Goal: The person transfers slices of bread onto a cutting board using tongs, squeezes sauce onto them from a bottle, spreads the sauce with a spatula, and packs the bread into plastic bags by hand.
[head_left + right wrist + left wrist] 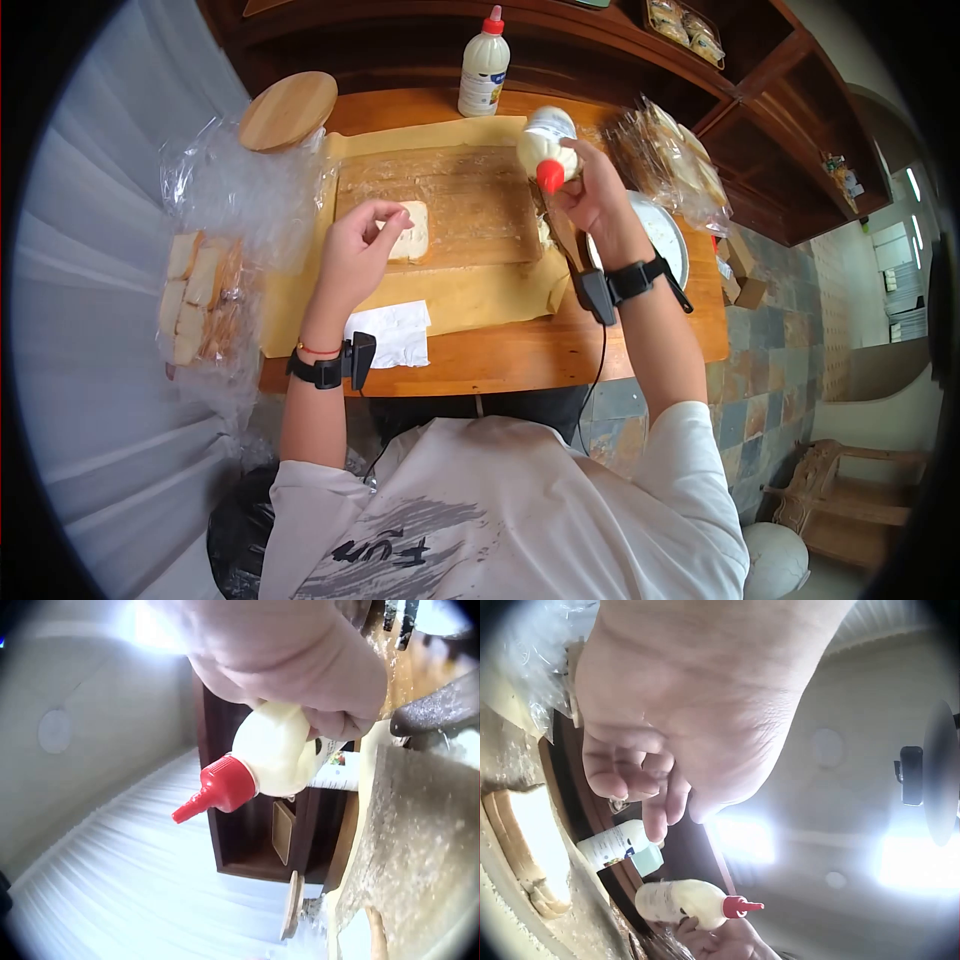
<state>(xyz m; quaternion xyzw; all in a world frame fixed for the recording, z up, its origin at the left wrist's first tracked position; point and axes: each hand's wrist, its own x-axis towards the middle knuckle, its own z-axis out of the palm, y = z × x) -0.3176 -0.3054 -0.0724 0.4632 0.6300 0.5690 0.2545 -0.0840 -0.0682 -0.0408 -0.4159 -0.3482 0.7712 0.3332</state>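
My right hand (pixel 600 195) grips a squeeze bottle (pixel 548 140) of pale yellow sauce, tipped so its red nozzle cap (pixel 225 784) points toward me. In the right wrist view the fingers wrap the bottle's body. Over the wooden board (pixel 480 210), my left hand (pixel 357 250) hangs with loosely bent fingers and nothing in them. White bread (pixel 413 235) lies on the board just beside that hand, partly hidden by it; in the left wrist view the bread (pixel 532 832) appears as stacked slices. A second sauce bottle (pixel 485 70) stands upright at the back.
Bagged bread (pixel 665 165) lies at the right, near a round white dish (pixel 665 235). More bread (pixel 200 300) sits in clear plastic on the left, below a round wooden lid (pixel 288 110). A white napkin (pixel 390 335) lies in front. Behind the table stands a wooden shelf (pixel 620 65).
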